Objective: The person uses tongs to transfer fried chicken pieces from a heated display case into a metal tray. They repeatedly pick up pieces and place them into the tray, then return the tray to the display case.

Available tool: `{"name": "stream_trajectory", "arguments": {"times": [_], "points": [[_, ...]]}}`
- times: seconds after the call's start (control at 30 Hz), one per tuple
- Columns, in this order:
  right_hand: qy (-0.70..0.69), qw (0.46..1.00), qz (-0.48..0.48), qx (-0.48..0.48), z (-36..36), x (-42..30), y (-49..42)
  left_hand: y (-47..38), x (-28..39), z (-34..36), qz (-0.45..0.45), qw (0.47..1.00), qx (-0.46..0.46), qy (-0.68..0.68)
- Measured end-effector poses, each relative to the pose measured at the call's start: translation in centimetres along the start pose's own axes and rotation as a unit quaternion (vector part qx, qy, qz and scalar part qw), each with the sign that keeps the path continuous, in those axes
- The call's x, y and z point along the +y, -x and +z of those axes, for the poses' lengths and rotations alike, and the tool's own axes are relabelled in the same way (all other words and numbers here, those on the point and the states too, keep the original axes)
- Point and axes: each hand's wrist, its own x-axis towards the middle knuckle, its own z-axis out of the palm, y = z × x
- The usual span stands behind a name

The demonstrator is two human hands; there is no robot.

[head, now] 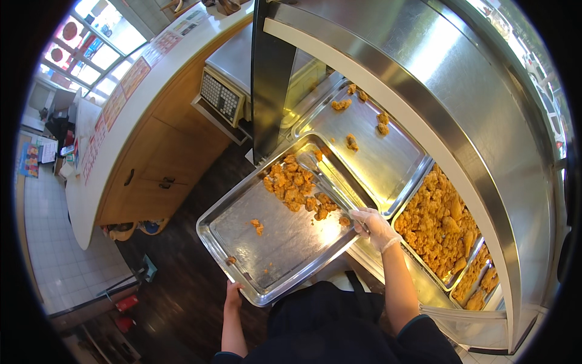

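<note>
My left hand [234, 291] grips the near left corner of a large metal tray [254, 298], which is tilted with its far end at the warming cabinet's opening. A plastic glove covers my right hand [375, 227], which is closed around metal tongs [334, 189] reaching over the tray. Fried chicken pieces [288, 182] lie heaped towards its far side, with a few crumbs elsewhere on it. Beyond it, inside the cabinet, a second metal tray [377, 159] bears several scattered fried pieces [352, 142].
Right of my arm, a tray is heaped with fried chicken [436, 218], beside another filled tray [475, 277]. The cabinet's curved metal frame [454, 168] arches over them. A scale with a keypad [222, 96] and a wooden counter [157, 154] stand at left.
</note>
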Motion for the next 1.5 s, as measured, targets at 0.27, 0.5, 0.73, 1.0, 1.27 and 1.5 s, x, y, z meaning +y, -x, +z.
{"name": "stream_trajectory", "arguments": {"times": [0.27,0.5,0.73,1.0,1.27,1.5], "points": [[0.053,0.998,-0.026,-0.009,1.2,-0.8,-3.1,0.3,0.9,0.6,0.000,1.000,-0.006,0.001],[0.016,0.999,-0.044,0.024,1.1,0.2,-3.6,-0.9,-0.2,-0.7,-0.001,1.000,-0.024,-0.009],[-0.023,0.997,-0.041,0.063,0.8,0.3,-3.0,-0.5,-0.5,-0.4,-0.002,1.000,-0.001,0.019],[-0.002,0.989,-0.134,0.065,-0.1,-1.6,-1.6,-0.8,-0.5,-0.2,-0.020,0.999,0.036,0.007],[-0.057,0.982,-0.171,0.063,-0.4,-4.5,0.0,-1.3,-1.2,-0.6,-0.014,1.000,0.000,0.025],[0.021,0.994,-0.086,0.067,-0.8,-2.5,4.2,-1.2,-1.2,-0.5,-0.013,0.999,-0.007,0.036]]}}
